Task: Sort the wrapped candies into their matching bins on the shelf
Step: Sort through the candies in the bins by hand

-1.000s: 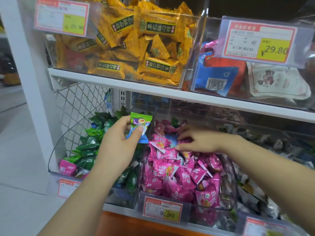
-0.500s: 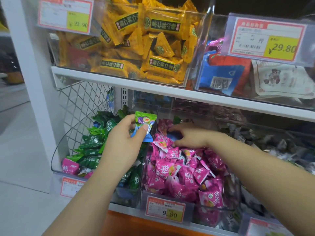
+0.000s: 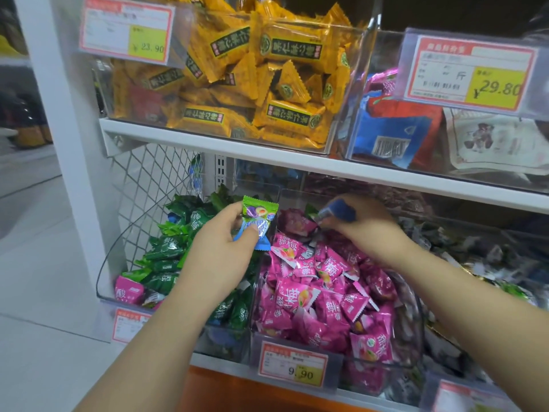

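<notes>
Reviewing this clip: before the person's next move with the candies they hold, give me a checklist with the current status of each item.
1. Left hand grip on the green-and-blue candy: ok, pinched between thumb and fingers.
2. Right hand grip on the blue candy: ok, held above the pink bin, though blurred.
3. Matching bin for the blue candy in view: cannot tell.
4. Green bin holds only green candies: not ok, a pink candy lies at its front left corner.
5. Left hand holds one piece only: cannot tell.
</notes>
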